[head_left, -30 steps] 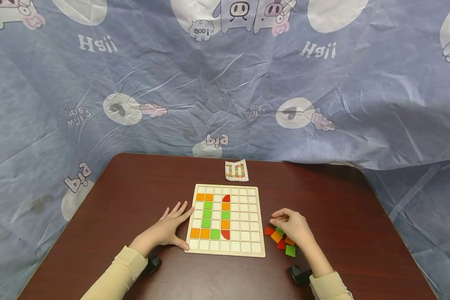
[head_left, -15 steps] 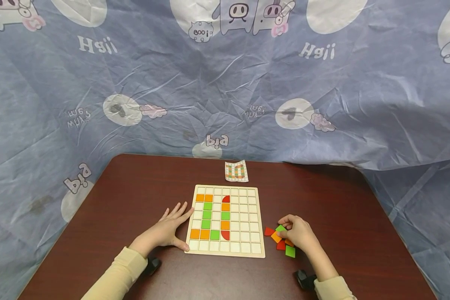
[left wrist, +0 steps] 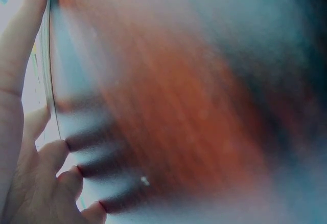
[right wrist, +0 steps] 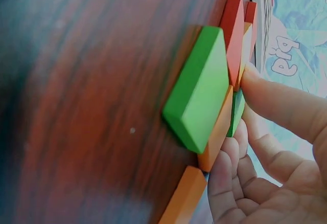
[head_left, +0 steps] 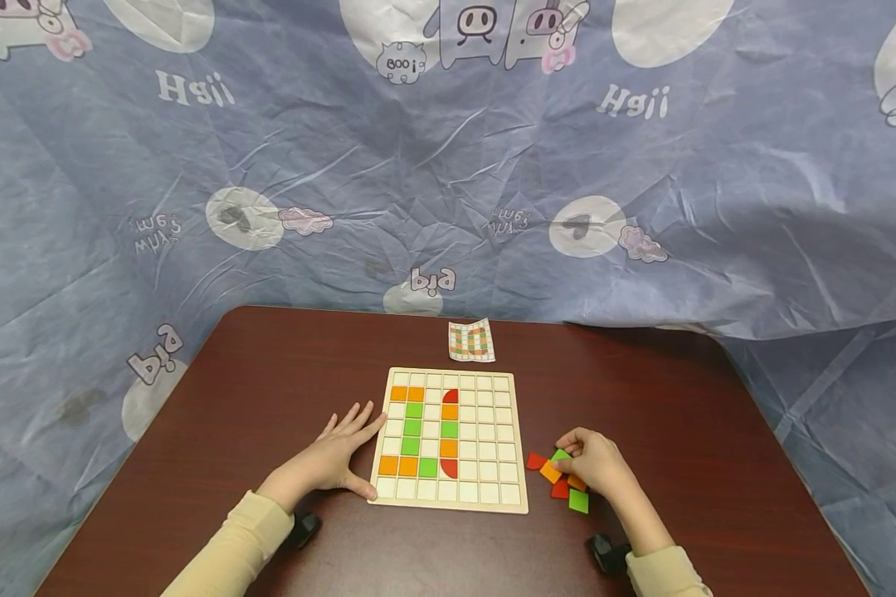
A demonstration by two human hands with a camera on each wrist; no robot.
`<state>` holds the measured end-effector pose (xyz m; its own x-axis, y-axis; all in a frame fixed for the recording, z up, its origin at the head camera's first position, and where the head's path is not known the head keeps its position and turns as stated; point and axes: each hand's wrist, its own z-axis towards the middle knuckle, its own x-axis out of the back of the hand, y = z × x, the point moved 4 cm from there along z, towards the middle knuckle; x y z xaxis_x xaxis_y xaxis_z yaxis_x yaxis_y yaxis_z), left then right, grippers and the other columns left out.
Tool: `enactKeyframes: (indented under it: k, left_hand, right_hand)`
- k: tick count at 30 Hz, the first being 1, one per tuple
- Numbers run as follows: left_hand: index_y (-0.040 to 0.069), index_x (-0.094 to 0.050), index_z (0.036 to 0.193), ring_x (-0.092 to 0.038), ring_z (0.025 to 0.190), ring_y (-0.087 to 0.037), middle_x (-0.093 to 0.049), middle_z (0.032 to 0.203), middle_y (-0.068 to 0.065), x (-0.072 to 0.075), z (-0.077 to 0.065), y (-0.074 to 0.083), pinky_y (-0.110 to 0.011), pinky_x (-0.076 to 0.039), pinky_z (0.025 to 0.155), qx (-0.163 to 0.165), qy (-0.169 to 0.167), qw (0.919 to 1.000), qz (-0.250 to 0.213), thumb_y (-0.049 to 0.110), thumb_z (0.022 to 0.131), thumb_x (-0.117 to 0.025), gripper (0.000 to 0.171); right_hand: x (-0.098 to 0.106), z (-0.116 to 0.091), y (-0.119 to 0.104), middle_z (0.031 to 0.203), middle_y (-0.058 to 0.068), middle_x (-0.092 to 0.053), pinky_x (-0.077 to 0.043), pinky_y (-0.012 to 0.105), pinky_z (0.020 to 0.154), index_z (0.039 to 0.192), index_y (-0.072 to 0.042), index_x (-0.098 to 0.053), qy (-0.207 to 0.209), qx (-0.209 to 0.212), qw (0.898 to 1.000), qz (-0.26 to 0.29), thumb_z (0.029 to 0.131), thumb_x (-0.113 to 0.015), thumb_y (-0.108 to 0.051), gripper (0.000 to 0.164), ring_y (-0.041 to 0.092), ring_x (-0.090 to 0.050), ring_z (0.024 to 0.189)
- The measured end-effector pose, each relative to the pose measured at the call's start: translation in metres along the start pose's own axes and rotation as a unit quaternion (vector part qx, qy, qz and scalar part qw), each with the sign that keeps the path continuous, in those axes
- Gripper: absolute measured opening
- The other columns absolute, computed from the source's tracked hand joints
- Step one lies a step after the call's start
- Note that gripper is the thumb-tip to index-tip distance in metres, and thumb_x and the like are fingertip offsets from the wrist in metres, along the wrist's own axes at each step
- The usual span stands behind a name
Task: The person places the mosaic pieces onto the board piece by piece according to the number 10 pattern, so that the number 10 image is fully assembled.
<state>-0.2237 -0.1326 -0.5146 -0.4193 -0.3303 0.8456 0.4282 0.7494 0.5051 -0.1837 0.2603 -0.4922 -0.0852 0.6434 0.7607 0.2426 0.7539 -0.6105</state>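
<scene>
The pale wooden grid board (head_left: 488,450) lies on the table with orange and green squares and red quarter-round pieces set in its left half. Along its left edge rests my left hand (head_left: 333,458), fingers spread, thumb near the lower corner. To the right of the board, my right hand (head_left: 597,461) pinches a green tile (head_left: 561,454) between thumb and fingers, low in a small heap. In the right wrist view this green tile (right wrist: 237,114) is partly hidden by the fingers. Close around it lie an orange tile (head_left: 549,472), red tiles (head_left: 559,489) and another green square (head_left: 578,501).
A small paper card (head_left: 471,341) printed with a coloured grid pattern lies beyond the board. The dark brown table (head_left: 306,356) reaches back to a hanging blue-grey cloth (head_left: 388,191). Near the board's right edge sits a red quarter-round piece (head_left: 535,461).
My right hand has come down and slightly right from above the heap, and its thumb and fingers have closed on the green tile. The left hand stays where it was.
</scene>
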Motion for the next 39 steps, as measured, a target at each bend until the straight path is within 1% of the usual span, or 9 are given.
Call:
enactKeyframes:
  k: [7, 10, 13, 17, 22, 28, 31, 34, 39]
  left_hand:
    - [0.011, -0.025, 0.157, -0.006, 0.152, -0.043, -0.011, 0.164, -0.022, -0.001, 0.0, 0.0, -0.067, -0.007, 0.118, -0.001, 0.0, 1.0, 0.0, 0.054, 0.059, -0.087, 0.124]
    - [0.011, -0.026, 0.157, -0.006, 0.152, -0.043, -0.012, 0.164, -0.022, 0.0, 0.0, -0.001, -0.067, -0.007, 0.118, -0.001, 0.001, 1.0, 0.0, 0.054, 0.059, -0.088, 0.124]
    - [0.011, -0.025, 0.157, -0.006, 0.152, -0.044, -0.011, 0.164, -0.022, 0.0, -0.002, -0.002, -0.067, -0.007, 0.118, 0.0, 0.0, 1.0, 0.001, 0.054, 0.059, -0.088, 0.124]
    - [0.011, -0.025, 0.158, -0.005, 0.152, -0.044, -0.011, 0.164, -0.022, -0.001, -0.003, -0.003, -0.067, -0.006, 0.118, 0.004, -0.001, 1.0, -0.002, 0.053, 0.06, -0.088, 0.124]
    - [0.011, -0.025, 0.158, -0.005, 0.152, -0.043, -0.011, 0.164, -0.022, -0.003, -0.004, -0.004, -0.067, -0.006, 0.118, 0.005, -0.003, 1.0, -0.004, 0.054, 0.06, -0.088, 0.124]
    - [0.011, -0.024, 0.158, -0.005, 0.152, -0.043, -0.011, 0.164, -0.022, -0.002, -0.003, -0.003, -0.067, -0.006, 0.118, 0.002, -0.005, 1.0, -0.001, 0.054, 0.06, -0.087, 0.124]
    - [0.011, -0.024, 0.158, -0.005, 0.152, -0.043, -0.01, 0.164, -0.022, -0.001, -0.002, -0.002, -0.067, -0.006, 0.118, 0.001, -0.005, 1.0, -0.002, 0.054, 0.06, -0.087, 0.123]
    - [0.011, -0.024, 0.158, -0.004, 0.152, -0.043, -0.01, 0.164, -0.022, 0.0, -0.001, -0.001, -0.067, -0.006, 0.118, 0.001, -0.006, 1.0, -0.003, 0.054, 0.06, -0.087, 0.124]
    - [0.011, -0.024, 0.158, -0.004, 0.152, -0.043, -0.01, 0.164, -0.022, 0.0, 0.0, 0.0, -0.066, -0.006, 0.118, 0.002, -0.004, 1.0, -0.001, 0.055, 0.06, -0.087, 0.125]
  right_hand:
    - [-0.002, -0.002, 0.0, 0.09, 0.01, -0.065, -0.052, 0.031, 0.067, 0.097, 0.0, -0.065, 0.001, 0.0, 1.0, -0.002, 0.078, -0.079, -0.004, 0.024, 0.019, -0.058, 0.079]
    - [-0.003, -0.002, -0.001, 0.088, 0.009, -0.065, -0.052, 0.029, 0.064, 0.096, -0.001, -0.065, 0.003, 0.004, 1.0, 0.007, 0.078, -0.079, -0.003, 0.023, 0.018, -0.059, 0.076]
    - [-0.003, -0.002, -0.003, 0.082, 0.006, -0.064, -0.051, 0.027, 0.059, 0.092, -0.003, -0.065, -0.002, 0.016, 1.0, 0.014, 0.077, -0.08, -0.003, 0.021, 0.015, -0.059, 0.07]
    - [-0.002, -0.004, -0.011, 0.078, 0.002, -0.064, -0.05, 0.027, 0.059, 0.088, -0.006, -0.066, -0.004, 0.039, 0.999, 0.014, 0.075, -0.082, -0.005, 0.02, 0.012, -0.058, 0.068]
    - [-0.004, -0.008, -0.025, 0.083, 0.001, -0.066, -0.051, 0.027, 0.064, 0.09, -0.008, -0.068, -0.001, 0.051, 0.998, 0.027, 0.077, -0.083, -0.009, 0.02, 0.012, -0.061, 0.073]
    - [-0.018, -0.009, -0.044, 0.089, 0.001, -0.069, -0.053, 0.025, 0.068, 0.091, -0.01, -0.069, 0.005, 0.06, 0.995, 0.078, 0.077, -0.084, -0.012, 0.021, 0.012, -0.064, 0.079]
    - [-0.028, -0.008, -0.054, 0.087, 0.0, -0.07, -0.053, 0.024, 0.067, 0.09, -0.01, -0.069, 0.001, 0.071, 0.992, 0.104, 0.075, -0.085, -0.011, 0.022, 0.011, -0.065, 0.077]
    - [-0.04, -0.009, -0.063, 0.084, 0.001, -0.07, -0.053, 0.023, 0.065, 0.089, -0.009, -0.07, -0.011, 0.082, 0.989, 0.126, 0.075, -0.084, -0.008, 0.02, 0.01, -0.065, 0.074]
    - [-0.056, -0.011, -0.075, 0.08, 0.0, -0.071, -0.053, 0.024, 0.064, 0.086, -0.01, -0.072, -0.032, 0.104, 0.986, 0.128, 0.076, -0.082, -0.006, 0.015, 0.009, -0.065, 0.07]
